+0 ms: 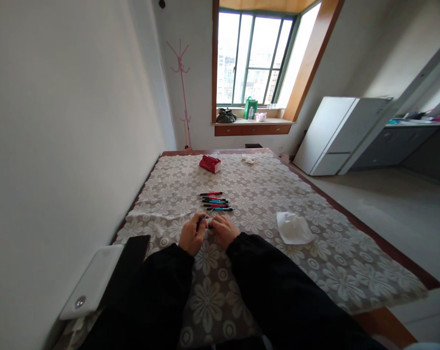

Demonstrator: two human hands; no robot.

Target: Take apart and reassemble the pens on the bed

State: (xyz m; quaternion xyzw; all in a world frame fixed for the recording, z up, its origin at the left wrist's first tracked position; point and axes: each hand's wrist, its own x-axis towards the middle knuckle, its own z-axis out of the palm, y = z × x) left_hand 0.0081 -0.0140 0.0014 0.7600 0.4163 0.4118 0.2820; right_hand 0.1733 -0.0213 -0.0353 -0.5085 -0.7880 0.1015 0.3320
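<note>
My left hand is closed, its thumb and fingers pinching a dark pen with a hint of teal, mostly covered by the fingers. A thin pale sliver sticks out above that grip. Close beside it, my right hand has its fingers curled down round a small dark piece; its kind is hidden. Just beyond both hands lie several pens, red with black and teal with black, roughly parallel and crosswise to me on the flowered tablecloth.
A red tissue pack and a small pale item lie at the table's far end. To the right is a crumpled white sheet. A white device and a flat black object sit by the left wall.
</note>
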